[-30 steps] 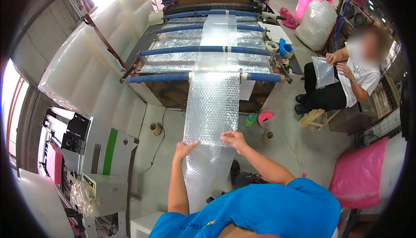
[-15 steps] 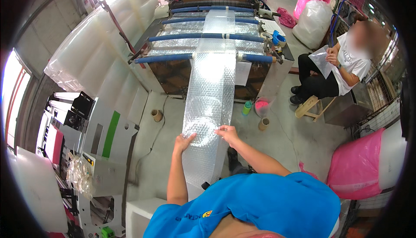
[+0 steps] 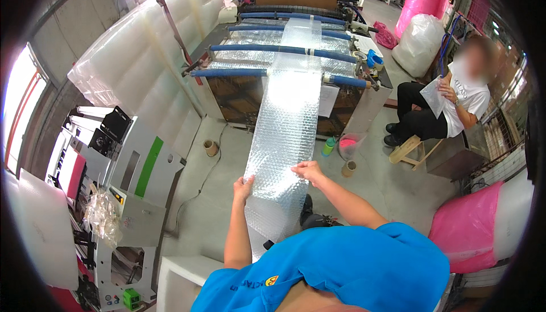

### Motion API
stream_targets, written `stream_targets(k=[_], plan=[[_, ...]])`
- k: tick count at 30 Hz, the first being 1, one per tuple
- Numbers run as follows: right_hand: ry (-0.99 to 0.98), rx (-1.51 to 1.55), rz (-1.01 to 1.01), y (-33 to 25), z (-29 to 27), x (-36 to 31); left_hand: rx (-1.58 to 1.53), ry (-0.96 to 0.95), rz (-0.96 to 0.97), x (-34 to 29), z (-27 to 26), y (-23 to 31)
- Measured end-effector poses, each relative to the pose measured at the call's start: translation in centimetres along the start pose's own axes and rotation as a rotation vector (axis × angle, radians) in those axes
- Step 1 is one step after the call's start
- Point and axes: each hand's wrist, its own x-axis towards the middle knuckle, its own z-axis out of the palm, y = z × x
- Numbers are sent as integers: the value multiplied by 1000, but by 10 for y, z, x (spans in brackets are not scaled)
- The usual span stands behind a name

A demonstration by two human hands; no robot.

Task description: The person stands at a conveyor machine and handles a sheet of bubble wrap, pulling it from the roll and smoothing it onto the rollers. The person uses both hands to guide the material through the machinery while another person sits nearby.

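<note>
A long strip of clear bubble wrap (image 3: 281,136) runs from the machine's rollers down toward my body, with bright glare on its upper stretch. At its left edge, my left hand (image 3: 243,188) grips the film, thumb on top and the other fingers partly hidden. My right hand (image 3: 309,172) pinches the film near the right side, thumb and forefinger together on the upper face. Between the two hands the film is held roughly flat. Below them it hangs toward my waist, where my blue shirt hides its end.
Ahead stands the machine with blue-wrapped rollers (image 3: 284,49). A grey-white machine (image 3: 136,170) with a green stripe is at the left. At right, a seated co-worker holds a clear sheet (image 3: 433,99). On the floor are a green bottle (image 3: 328,146), a pink-filled bag (image 3: 348,145) and cardboard tubes (image 3: 349,168).
The whole view has shifted slightly, so the machine sits farther right. My hands are a little farther apart, both still on the bubble wrap. The co-worker's sheet has tilted slightly.
</note>
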Motion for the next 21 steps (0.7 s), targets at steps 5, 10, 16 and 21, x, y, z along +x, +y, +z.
stream_targets(k=[5, 10, 16, 21], plan=[[-10, -129, 77, 23, -10, 17, 69, -28, 20, 21, 11, -37], [16, -220, 146, 44, -17, 45, 303, -45, -64, 28, 24, -40], [-23, -376, 209, 66, -25, 75, 545, -63, -134, 51, 39, -55], [-123, -351, 328, 90, -32, 93, 732, -226, -223, 66, 49, -56]])
